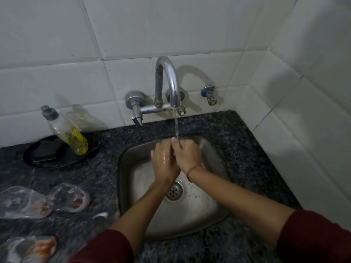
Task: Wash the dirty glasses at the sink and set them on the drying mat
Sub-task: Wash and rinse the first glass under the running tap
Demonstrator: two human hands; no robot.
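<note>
While the left hand (164, 161), flat, presses the right hand (188, 154) (its curl unclear) under the stream (176, 128), the dirty glasses (69, 197) lie on the counter (102, 168) beside the sink (133, 154), where wet fingers may drop one.

Walls are big glossy white tiles (57, 35) with thin dark grout lines, a bit smudged here and there. A second tiled wall (313, 82) comes in on the right, so it's a corner spot. The counter (250, 149) is dark speckled granite, running right up to both walls. Light's dim and greyish (the wall tap (167, 82) throws a soft curved shadow (191, 76) to its right).
</note>
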